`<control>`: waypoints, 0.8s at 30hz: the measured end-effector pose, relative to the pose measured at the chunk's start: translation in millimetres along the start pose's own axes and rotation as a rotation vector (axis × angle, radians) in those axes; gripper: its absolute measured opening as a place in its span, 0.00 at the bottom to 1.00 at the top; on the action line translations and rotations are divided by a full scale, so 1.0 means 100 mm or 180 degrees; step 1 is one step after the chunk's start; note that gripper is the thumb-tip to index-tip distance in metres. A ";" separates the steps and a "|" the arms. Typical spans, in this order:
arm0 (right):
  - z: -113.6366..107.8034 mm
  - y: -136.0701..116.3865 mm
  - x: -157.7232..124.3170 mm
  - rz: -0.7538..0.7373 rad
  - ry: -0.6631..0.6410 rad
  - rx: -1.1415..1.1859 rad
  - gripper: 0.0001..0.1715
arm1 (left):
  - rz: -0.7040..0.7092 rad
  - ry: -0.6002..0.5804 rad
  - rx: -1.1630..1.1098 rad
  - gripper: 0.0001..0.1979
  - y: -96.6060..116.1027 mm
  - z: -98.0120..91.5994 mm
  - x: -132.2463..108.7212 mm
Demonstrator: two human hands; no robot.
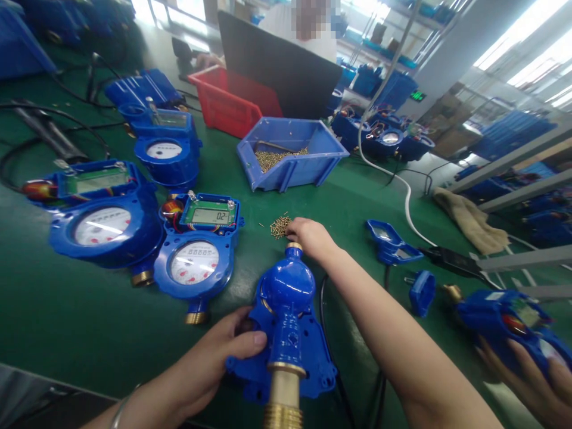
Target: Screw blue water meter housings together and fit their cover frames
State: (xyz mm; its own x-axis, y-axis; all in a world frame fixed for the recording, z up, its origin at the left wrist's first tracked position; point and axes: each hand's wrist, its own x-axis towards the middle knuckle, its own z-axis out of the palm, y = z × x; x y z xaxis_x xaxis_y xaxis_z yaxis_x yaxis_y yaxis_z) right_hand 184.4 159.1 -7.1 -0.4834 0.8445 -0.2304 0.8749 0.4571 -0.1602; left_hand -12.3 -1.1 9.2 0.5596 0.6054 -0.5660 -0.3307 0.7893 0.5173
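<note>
My left hand [221, 354] grips the side of a blue water meter body [286, 333] lying face down on the green table, its brass threaded end [281, 399] pointing toward me. My right hand [308, 235] reaches past the meter's far end, fingers pinched together at a small pile of brass screws [280, 225] on the table. What the fingertips hold is too small to see. Another person's hand [531, 381] at the lower right holds a further blue meter [504, 322].
Several blue meters with dials and displays [196, 250] lie at the left. A blue bin of screws [290, 152] and a red crate [223, 101] stand behind. A blue cover [393, 241], a small cap [422, 292], a corded tool [451, 261] and a rag [469, 220] lie at the right.
</note>
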 end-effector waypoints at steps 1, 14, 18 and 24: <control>0.01 0.00 0.01 -0.0002 0.0003 0.0039 0.12 | 0.0005 -0.0013 0.0009 0.24 0.00 0.00 0.00; -0.40 -0.24 -1.05 0.0640 0.0456 0.1875 0.04 | 0.0037 0.0147 0.0120 0.26 -0.02 0.02 -0.01; -0.28 -0.41 -1.38 0.0410 0.0260 0.2405 0.07 | 0.0028 0.0053 0.0082 0.27 -0.02 0.02 0.01; -0.06 -0.47 -1.36 0.0488 0.0380 0.2646 0.08 | 0.0022 0.0100 0.0091 0.27 -0.03 0.02 0.01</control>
State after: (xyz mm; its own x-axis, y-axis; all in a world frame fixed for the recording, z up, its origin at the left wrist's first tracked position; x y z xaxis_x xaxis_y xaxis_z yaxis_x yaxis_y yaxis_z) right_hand 209.0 24.4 37.7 -0.3141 0.9255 -0.2118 0.6013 0.0213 -0.7987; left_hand -9.8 -3.2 8.5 0.5331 0.6141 -0.5820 -0.3123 0.7821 0.5392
